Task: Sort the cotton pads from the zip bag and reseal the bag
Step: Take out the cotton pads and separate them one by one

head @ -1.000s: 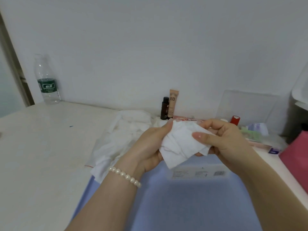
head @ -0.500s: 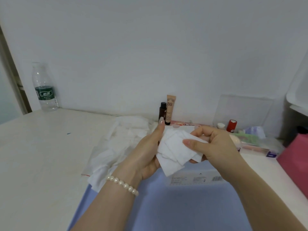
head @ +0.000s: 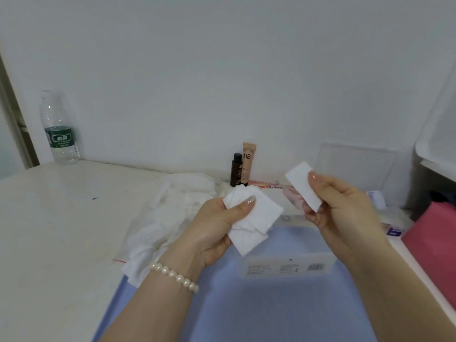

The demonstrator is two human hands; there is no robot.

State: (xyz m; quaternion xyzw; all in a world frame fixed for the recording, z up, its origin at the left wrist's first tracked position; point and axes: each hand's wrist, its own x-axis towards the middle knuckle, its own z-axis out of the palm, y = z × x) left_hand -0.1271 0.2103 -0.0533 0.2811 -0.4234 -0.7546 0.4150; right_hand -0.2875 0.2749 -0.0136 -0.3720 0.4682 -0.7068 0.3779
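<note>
The left hand (head: 217, 225) gripped a fanned stack (head: 254, 223) of soft white square pads, thumb pressed on top. The right hand (head: 343, 208), raised apart, pinched one flat pad (head: 302, 183); the crumpled clear bag (head: 170, 218) lay on the counter (head: 61, 230)

A plain white wall (head: 222, 70) runs behind the cream table (head: 49, 230), meeting its far edge, with a dark door frame (head: 14, 124) at the table's left end and a white cabinet (head: 439, 134) standing at its right end under soft, even light.
</note>
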